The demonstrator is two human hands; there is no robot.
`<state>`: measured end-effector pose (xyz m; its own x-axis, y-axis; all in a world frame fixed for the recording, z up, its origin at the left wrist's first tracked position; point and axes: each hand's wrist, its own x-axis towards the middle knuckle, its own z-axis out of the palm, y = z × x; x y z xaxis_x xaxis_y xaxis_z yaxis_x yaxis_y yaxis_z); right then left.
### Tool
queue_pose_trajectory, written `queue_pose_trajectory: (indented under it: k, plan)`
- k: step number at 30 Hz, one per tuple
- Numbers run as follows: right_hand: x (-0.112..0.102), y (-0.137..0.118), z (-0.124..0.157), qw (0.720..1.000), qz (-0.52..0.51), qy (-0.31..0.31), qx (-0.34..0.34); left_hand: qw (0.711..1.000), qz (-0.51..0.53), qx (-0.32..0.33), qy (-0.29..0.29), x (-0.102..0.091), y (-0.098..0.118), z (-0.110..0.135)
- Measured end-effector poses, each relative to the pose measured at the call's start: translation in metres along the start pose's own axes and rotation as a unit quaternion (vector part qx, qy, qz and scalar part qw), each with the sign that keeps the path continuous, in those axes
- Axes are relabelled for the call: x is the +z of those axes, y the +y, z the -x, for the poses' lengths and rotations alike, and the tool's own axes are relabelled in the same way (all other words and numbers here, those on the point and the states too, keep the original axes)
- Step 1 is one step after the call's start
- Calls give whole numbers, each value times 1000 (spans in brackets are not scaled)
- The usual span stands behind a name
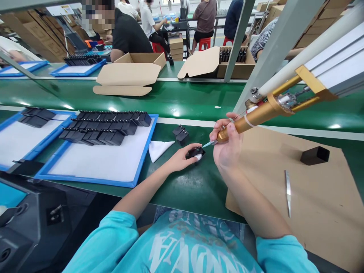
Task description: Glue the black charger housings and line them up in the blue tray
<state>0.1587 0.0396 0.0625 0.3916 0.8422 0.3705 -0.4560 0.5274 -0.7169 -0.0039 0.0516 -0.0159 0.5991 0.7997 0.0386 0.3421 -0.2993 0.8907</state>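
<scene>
My left hand (182, 157) is closed on a small black part (195, 152) and presses it down on the green table. My right hand (227, 146) grips the gold glue dispenser (256, 117), whose pale blue tip touches the black part. The dispenser hangs from a white tube and a gold bracket at the upper right. Two more black parts (181, 135) lie just beyond my left hand. A folded white cloth (159, 148) rests to its left.
A blue-rimmed white tray (93, 178) holds rows of black parts, beside a second tray (17, 140) at far left. A brown cardboard sheet (313, 212) on the right bears a black block (315, 155) and metal tweezers (288, 191). Open cartons and seated people lie beyond the belt.
</scene>
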Motion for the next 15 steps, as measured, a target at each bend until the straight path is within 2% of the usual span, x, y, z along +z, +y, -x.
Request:
queue_pose_trajectory:
  k: [5,11,15]
  plan:
    - [1,-1,0,1000,7,1,7,998,59,-16,-20,0,-7,-6]
    - [0,-2,0,1000,-2,2,3,1000,-3,11,26,1,-5,-1]
    - [-2,-1,-2,1000,11,-1,3,999,-18,41,7,4,1,4]
